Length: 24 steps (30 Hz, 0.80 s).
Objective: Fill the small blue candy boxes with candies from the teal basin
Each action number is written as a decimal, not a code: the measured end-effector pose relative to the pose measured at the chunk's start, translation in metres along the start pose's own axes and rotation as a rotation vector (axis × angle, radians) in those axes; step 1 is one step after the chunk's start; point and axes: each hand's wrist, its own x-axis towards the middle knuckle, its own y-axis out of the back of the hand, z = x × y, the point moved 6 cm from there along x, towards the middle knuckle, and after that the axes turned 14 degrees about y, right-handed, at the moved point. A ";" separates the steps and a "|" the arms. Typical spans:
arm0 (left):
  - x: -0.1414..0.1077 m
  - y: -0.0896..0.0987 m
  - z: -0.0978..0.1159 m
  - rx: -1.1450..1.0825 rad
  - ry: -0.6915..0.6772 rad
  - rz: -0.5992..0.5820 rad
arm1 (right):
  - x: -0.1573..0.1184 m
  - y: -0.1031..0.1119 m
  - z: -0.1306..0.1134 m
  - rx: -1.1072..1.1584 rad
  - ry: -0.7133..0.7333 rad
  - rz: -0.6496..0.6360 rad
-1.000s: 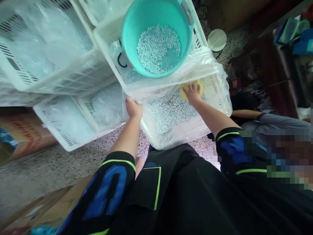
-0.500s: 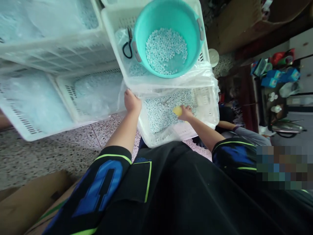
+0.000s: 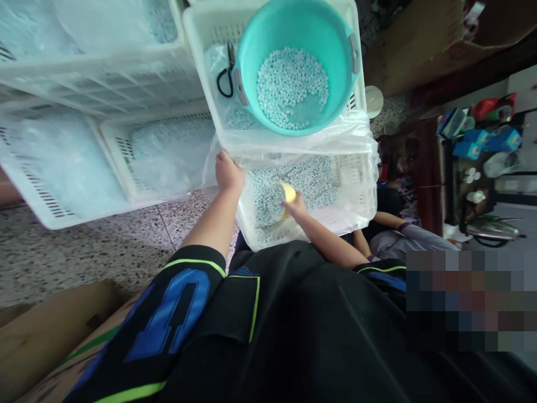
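Observation:
My left hand is closed at the left edge of the near white crate, by the clear plastic liner; exactly what its fingers grip is partly hidden. Small pale beads cover the crate's floor inside the liner. In my right hand is a yellow bowl, tilted down among the beads with its opening toward the left. Beyond, a turquoise tub holds larger pale beads. It rests on another white crate.
Black-handled scissors lie left of the tub. More white crates with bagged beads stand at left. Cardboard lies at lower left. Another person's arm and grey-clad leg are at right, near a cluttered table.
My right hand has moved left across the beads with the yellow bowl, which has turned so its opening faces left. My left hand stays at the crate's edge. The view has shifted slightly.

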 end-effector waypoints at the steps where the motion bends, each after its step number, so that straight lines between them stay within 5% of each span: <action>1: 0.000 0.000 0.000 0.001 -0.003 0.005 | 0.003 0.015 -0.001 -0.032 0.036 0.019; 5: 0.002 -0.001 0.001 0.029 -0.016 0.017 | 0.021 0.071 -0.005 -0.371 0.270 -0.030; 9: 0.003 -0.002 0.000 0.058 -0.022 0.026 | 0.035 0.090 -0.003 -0.475 0.362 -0.084; 15: 0.005 -0.003 -0.002 0.070 -0.033 0.042 | 0.022 0.044 -0.012 -0.386 0.329 -0.039; 20: 0.005 -0.004 -0.002 0.111 -0.034 0.041 | -0.015 -0.002 -0.041 -0.571 0.671 -0.097; 24: 0.003 -0.004 -0.001 0.104 -0.026 0.030 | -0.010 -0.012 -0.054 -0.719 0.916 -0.135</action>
